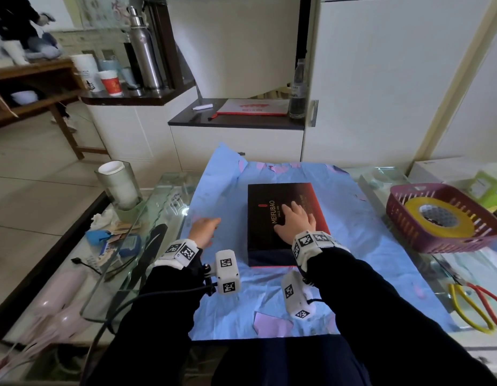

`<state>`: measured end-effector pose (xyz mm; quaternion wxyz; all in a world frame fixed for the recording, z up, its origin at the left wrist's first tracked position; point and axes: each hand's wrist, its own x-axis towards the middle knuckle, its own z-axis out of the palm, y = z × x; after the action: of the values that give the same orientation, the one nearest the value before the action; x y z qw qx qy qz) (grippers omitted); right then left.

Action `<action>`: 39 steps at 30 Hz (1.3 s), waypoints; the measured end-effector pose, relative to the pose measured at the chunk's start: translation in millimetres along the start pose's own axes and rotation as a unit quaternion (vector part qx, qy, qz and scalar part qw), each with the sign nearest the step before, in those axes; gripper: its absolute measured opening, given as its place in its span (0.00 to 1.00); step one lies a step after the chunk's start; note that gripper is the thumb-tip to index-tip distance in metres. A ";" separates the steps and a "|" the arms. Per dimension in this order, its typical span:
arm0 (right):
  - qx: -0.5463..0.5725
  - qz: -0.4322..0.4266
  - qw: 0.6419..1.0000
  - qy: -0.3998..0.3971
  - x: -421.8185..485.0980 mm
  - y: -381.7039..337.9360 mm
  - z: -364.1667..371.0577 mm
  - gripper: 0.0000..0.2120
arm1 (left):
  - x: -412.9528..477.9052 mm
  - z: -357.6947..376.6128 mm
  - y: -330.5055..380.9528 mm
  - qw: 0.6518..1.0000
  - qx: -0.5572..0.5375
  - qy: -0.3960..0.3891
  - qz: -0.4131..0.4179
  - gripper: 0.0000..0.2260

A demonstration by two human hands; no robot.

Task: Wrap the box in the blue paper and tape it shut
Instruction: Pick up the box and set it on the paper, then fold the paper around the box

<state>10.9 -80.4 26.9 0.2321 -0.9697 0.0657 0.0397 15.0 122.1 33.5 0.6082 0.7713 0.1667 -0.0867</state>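
Note:
A flat black box (275, 199) with red edges and gold lettering lies in the middle of a sheet of blue paper (222, 196) spread over the glass table. My right hand (296, 220) rests flat on the box's lid, fingers spread. My left hand (204, 228) lies on the blue paper just left of the box, fingers loosely bent, holding nothing. A roll of yellow tape (438, 217) sits in a purple basket (409, 234) to the right of the paper.
Scissors with red and yellow handles (478, 307) lie at the right front of the glass table (147, 218). A glass jar holding a white roll (119, 185) stands at the left, with small clutter beside it. White cabinets stand behind the table.

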 end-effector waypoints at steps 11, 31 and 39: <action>-0.001 -0.039 0.997 -0.074 -19.8 -11.1 27.1 0.28 | 68.6 -15.3 -63.6 0.997 0.005 0.070 -0.016 0.34; 0.151 -0.046 0.980 -0.125 -52.6 -57.1 33.4 0.22 | -22.9 -21.0 -28.2 0.994 0.005 -0.104 -0.041 0.08; 0.235 -0.027 0.966 -0.107 -57.4 -64.1 29.5 0.26 | -49.5 -9.9 -17.6 0.988 -0.029 -0.151 0.012 0.09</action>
<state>-37.9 -4.1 35.4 0.4603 -0.8794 0.0217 0.1201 -38.1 127.7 36.6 0.6493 0.7335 0.0658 -0.1898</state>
